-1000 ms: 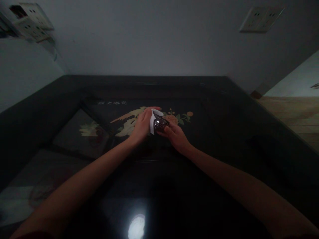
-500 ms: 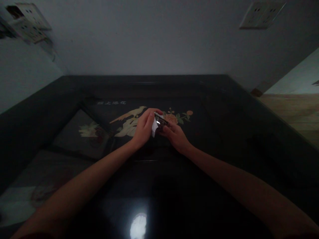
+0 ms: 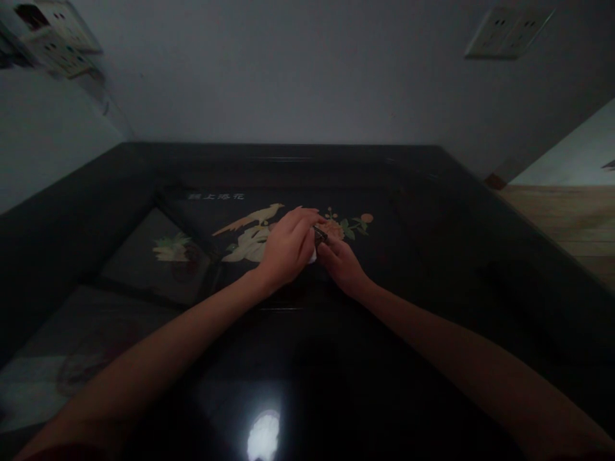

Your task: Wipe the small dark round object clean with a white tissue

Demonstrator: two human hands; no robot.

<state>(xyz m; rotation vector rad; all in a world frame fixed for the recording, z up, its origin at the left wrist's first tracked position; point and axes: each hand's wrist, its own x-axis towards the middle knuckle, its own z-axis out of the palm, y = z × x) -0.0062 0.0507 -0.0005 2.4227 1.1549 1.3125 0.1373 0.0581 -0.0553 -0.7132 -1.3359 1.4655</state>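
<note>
Over the middle of a dark glossy tabletop, my two hands meet around a small dark shiny object (image 3: 319,235). My right hand (image 3: 344,264) grips its right side between thumb and fingers. My left hand (image 3: 288,246) lies over its left part, fingers curved, pressing a piece of white tissue or cloth (image 3: 313,256) to it. Only a white edge shows below the left palm. Most of the object is hidden by the hands, and its kind cannot be made out.
The black tabletop (image 3: 384,352) bears an inlaid bird (image 3: 259,218), flowers (image 3: 358,224) and pale characters. A grey wall (image 3: 288,77) rises behind it, with socket plates (image 3: 509,32) at right and others (image 3: 60,54) at left. Wooden floor (image 3: 571,214) shows at right.
My left hand has slid right and over the dark object with the white piece, now covering most of both. My right hand has hardly moved.
</note>
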